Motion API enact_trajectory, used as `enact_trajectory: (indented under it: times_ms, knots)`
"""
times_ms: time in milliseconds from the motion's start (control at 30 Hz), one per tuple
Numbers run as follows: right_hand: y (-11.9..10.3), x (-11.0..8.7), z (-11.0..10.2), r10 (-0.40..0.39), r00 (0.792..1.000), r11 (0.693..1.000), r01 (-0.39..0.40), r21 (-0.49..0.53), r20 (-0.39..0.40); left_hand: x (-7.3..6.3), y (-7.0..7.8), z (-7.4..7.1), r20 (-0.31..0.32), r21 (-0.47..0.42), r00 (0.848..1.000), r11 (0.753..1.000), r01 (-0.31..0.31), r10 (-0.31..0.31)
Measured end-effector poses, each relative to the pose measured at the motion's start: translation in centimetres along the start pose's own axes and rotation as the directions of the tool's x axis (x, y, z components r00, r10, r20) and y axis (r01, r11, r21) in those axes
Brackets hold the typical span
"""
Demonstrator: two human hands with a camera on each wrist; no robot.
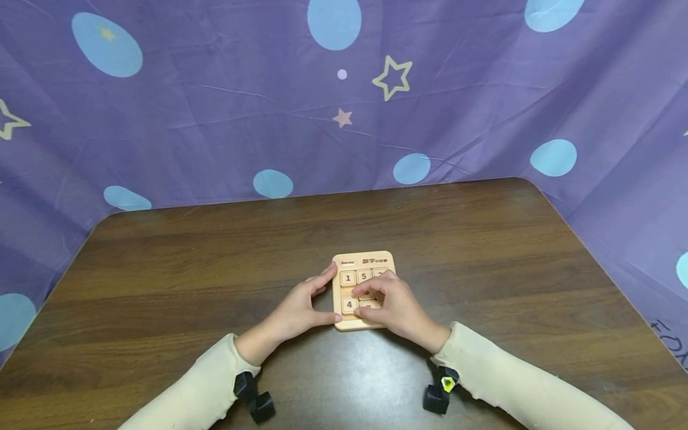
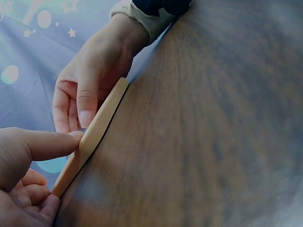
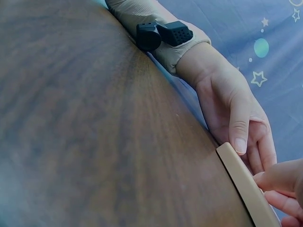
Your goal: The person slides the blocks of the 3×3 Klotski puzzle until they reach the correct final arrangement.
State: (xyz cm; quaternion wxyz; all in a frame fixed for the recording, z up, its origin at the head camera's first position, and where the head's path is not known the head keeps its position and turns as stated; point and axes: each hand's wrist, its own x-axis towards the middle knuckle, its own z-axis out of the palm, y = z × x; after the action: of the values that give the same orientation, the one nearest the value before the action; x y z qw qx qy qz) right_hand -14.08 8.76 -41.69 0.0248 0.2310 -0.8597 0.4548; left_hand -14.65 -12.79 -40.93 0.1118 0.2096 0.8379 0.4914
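A light wooden sliding number puzzle (image 1: 352, 325) lies flat on the table, its square tiles facing up. My left hand (image 1: 295, 310) holds its left edge, thumb near the bottom corner and fingers near the top one. Over the tiles is my right hand (image 1: 400, 301), index finger and thumb spread and bent down at the left and middle columns. The 1 tile (image 1: 347, 278), 5 tile (image 1: 364, 275) and 4 tile (image 1: 349, 305) show; the right hand hides most of the right column. From the left wrist, the puzzle's side edge (image 2: 102, 125) shows beneath both thumbs.
The brown wooden table (image 1: 188, 269) stretches out around the puzzle. Behind it hangs a purple curtain (image 1: 215, 119) with blue spots and stars. A black wrist camera (image 1: 255, 397) sits at the left cuff, another camera (image 1: 438, 394) at the right.
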Motion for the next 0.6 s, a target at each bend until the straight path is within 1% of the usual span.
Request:
enact_trajectory:
  times_ms: [300,600]
  knots:
    - [-0.21,0.21,-0.03,0.024,1.0,1.0,-0.024,-0.006,-0.003,-0.08,0.22,-0.06,0.003,-0.002,1.0,1.0,0.018,-0.018]
    - [-0.18,0.55,0.05,0.03,0.999,1.0,-0.03,-0.003,-0.011,-0.03,0.12,-0.05,0.002,-0.004,1.0,1.0,0.008,-0.008]
